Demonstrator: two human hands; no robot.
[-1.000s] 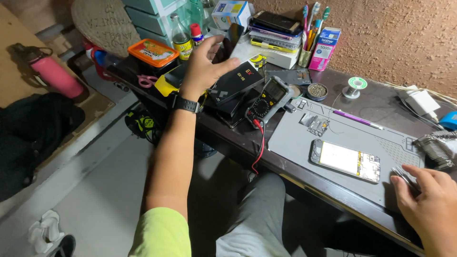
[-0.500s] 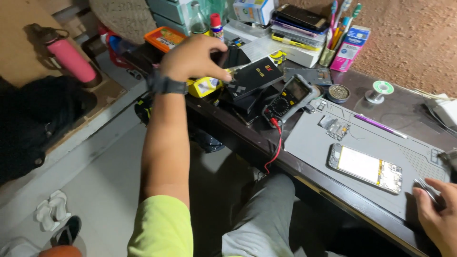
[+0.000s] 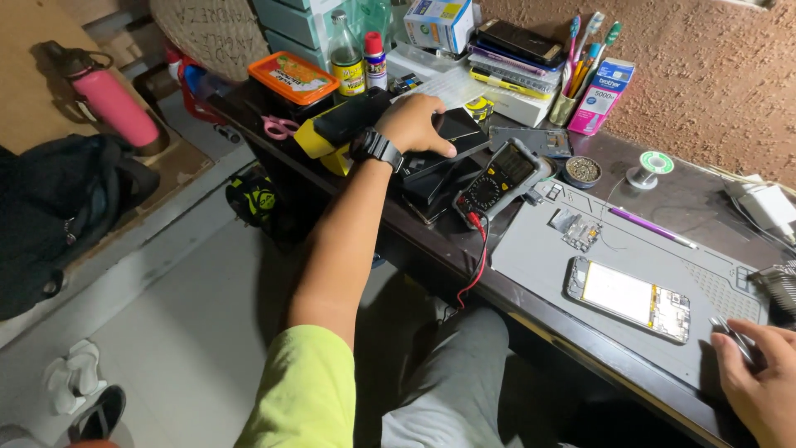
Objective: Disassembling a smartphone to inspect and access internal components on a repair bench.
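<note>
My left hand (image 3: 414, 123), with a black watch (image 3: 375, 149) on the wrist, reaches across the desk and closes its fingers over a flat black case (image 3: 461, 133) stacked behind a multimeter (image 3: 502, 178). A yellow and black tool (image 3: 332, 131) lies just left of that hand. My right hand (image 3: 759, 386) rests at the near right corner of the grey work mat (image 3: 539, 249) and pinches metal tweezers (image 3: 730, 333). An opened phone (image 3: 628, 299) with its insides showing lies on the mat, left of my right hand.
A red test lead (image 3: 479, 257) hangs off the desk edge. A small circuit board (image 3: 580, 228), purple pen (image 3: 651, 226), solder spool (image 3: 651, 168) and brush cup (image 3: 572, 91) stand behind the mat. Orange-lidded tub (image 3: 292, 76), bottles (image 3: 347, 54), pink flask (image 3: 112, 95), black backpack (image 3: 58, 207).
My left hand has drawn back from the far left yellow tool and settled on the flat black case. My right hand has stayed at the mat's corner.
</note>
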